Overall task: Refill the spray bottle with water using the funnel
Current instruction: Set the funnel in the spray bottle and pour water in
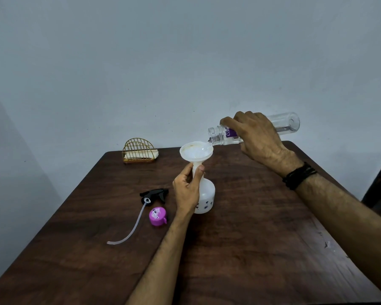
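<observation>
A white spray bottle [206, 197] with a flower print stands upright in the middle of the brown table [262, 249]. A white funnel [196, 151] sits in its neck. My left hand [187, 188] grips the funnel stem and bottle neck between thumb and fingers. My right hand [256, 137] holds a clear water bottle [288, 123] tilted almost flat, its open mouth at the funnel's right rim, and water runs into the funnel. The black trigger spray head [154, 194] with its long clear tube lies on the table to the left.
A purple bottle cap [157, 216] lies just left of my left wrist. A gold wire holder [139, 150] with white napkins stands at the table's far edge by the grey wall. A dark object shows at the right frame edge.
</observation>
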{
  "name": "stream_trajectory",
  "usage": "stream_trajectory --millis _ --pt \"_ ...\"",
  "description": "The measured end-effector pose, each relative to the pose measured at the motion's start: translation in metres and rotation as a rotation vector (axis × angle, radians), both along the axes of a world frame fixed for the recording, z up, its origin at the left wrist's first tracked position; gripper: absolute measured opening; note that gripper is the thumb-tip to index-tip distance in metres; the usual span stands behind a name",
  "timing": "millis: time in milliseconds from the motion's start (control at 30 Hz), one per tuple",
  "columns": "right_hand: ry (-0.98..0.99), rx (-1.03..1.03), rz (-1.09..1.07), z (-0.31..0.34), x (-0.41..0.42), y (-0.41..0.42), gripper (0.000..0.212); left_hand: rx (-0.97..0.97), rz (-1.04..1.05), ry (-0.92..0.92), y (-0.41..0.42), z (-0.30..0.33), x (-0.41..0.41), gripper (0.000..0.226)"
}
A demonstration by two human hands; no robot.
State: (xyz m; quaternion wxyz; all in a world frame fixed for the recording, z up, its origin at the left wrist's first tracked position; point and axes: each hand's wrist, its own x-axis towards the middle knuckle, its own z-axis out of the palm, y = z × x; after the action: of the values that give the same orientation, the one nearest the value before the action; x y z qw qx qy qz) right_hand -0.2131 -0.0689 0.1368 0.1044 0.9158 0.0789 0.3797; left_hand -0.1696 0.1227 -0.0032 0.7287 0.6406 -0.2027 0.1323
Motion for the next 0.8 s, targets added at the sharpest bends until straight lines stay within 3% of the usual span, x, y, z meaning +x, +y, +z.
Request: stream_trajectory --millis 267,467,667,800 --pt "-0.005 -0.024 -0.002 0.0016 0.0007 0.0001 0.062 0.005 0.005 0.004 -0.0004 -0.0006 -0.0003 0.014" --pt "-0.020 -0.039 0.001 0.0012 0.0030 -0.0006 0.061 -0.002 0.004 -0.015 -0.0001 -0.0004 -0.0011 0.031" --pt "-0.041 -0.051 0.014 0.0027 0.0045 0.0002 0.060 0.005 0.006 -0.006 -0.0001 -0.0011 0.0004 0.015" --pt "-0.058 -0.068 0.017 0.0049 0.0054 0.0002 0.057 -0.001 0.006 -0.012 -0.0003 0.0001 -0.0018 0.026"
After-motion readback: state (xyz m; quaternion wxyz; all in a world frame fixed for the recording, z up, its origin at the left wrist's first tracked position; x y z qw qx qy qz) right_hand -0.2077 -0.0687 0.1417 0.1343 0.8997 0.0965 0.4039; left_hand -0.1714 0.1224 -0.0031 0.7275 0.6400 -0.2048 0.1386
